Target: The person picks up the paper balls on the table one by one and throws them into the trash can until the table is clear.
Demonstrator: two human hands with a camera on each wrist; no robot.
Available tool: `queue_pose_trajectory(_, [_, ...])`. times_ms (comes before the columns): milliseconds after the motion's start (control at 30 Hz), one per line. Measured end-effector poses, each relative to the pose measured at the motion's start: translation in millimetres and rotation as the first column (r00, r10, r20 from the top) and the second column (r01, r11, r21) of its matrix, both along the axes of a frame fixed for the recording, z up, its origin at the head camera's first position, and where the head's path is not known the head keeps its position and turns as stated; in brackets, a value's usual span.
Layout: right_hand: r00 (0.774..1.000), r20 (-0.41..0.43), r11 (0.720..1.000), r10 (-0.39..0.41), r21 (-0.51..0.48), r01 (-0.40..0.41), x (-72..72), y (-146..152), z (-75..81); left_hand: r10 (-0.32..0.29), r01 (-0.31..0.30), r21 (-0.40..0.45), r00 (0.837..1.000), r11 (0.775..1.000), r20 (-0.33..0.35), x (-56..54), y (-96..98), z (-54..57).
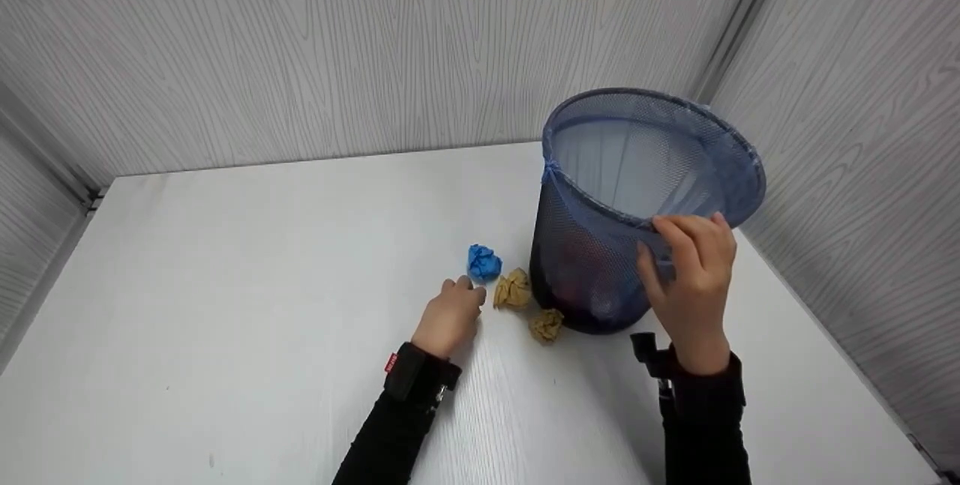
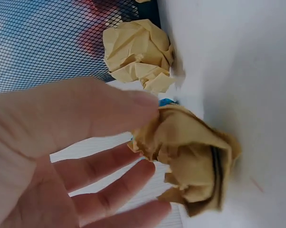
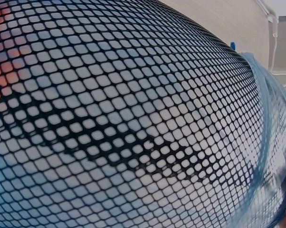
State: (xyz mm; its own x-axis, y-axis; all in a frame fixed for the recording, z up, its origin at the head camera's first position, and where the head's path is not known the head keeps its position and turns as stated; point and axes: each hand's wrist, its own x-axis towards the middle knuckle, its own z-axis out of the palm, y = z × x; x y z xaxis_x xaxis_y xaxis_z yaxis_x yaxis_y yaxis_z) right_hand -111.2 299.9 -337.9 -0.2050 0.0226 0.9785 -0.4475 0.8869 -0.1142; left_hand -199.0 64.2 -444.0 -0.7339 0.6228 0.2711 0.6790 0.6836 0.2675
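Note:
My left hand (image 1: 448,318) is low over the table, left of the mesh wastebasket (image 1: 574,267). In the left wrist view its thumb and fingers are around a tan crumpled paper ball (image 2: 195,161); the head view hides this ball. A blue paper ball (image 1: 484,262) lies just beyond the fingertips. Another tan ball (image 1: 513,290) sits between that hand and the basket, and a further tan ball (image 1: 545,326) is by the basket's base. With my right hand (image 1: 694,282) I grip the near right rim, where a blue translucent liner (image 1: 645,159) folds over it.
The white table (image 1: 262,305) extends to the left and in front. Pale wood-grain panels (image 1: 375,50) stand behind it, and another panel (image 1: 862,133) rises at the right. Reddish shapes (image 2: 93,40) show through the basket's mesh; what they are is unclear.

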Motion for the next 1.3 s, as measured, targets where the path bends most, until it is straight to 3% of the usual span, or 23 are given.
queue_pose_trajectory(200, [1.000, 0.007, 1.000, -0.002, 0.000, 0.002, 0.8, 0, 0.6, -0.012, 0.013, -0.022, 0.997, 1.000, 0.075, 1.6, -1.6, -1.0])
queue_pose_trajectory(600, [1.000, -0.003, 1.000, 0.001, -0.007, -0.001, 1.3, 0, 2.6, -0.027, 0.025, 0.028, 0.998, 0.999, 0.062, -0.6, 0.0, 5.6])
queue_pose_trajectory(767, [1.000, -0.007, 1.000, -0.001, -0.011, 0.001, 1.5, -1, 2.3, -0.026, 0.020, 0.070, 0.995, 0.997, 0.091, -0.7, -0.8, 12.2])
queue_pose_trajectory(933, [1.000, -0.005, 1.000, -0.006, -0.007, 0.006, 1.5, 0, 1.6, -0.029, 0.021, 0.126, 0.998, 0.992, 0.059, 2.5, 0.0, 25.6])
queue_pose_trajectory(1100, [1.000, 0.006, 1.000, -0.008, -0.002, 0.008, 1.3, 0, 0.2, -0.014, 0.015, 0.180, 1.000, 0.984, -0.007, 13.8, -2.8, 48.7])
queue_pose_trajectory(1200, [1.000, 0.004, 1.000, -0.009, -0.002, 0.009, 0.7, 0, -0.1, -0.023, 0.037, 0.275, 0.998, 0.961, -0.053, 22.7, -6.9, 62.5])
queue_pose_trajectory(1300, [1.000, -0.002, 1.000, -0.009, -0.004, 0.009, -0.2, 0, 0.2, -0.037, 0.076, 0.393, 0.994, 0.916, -0.107, 31.8, -10.3, 75.4])
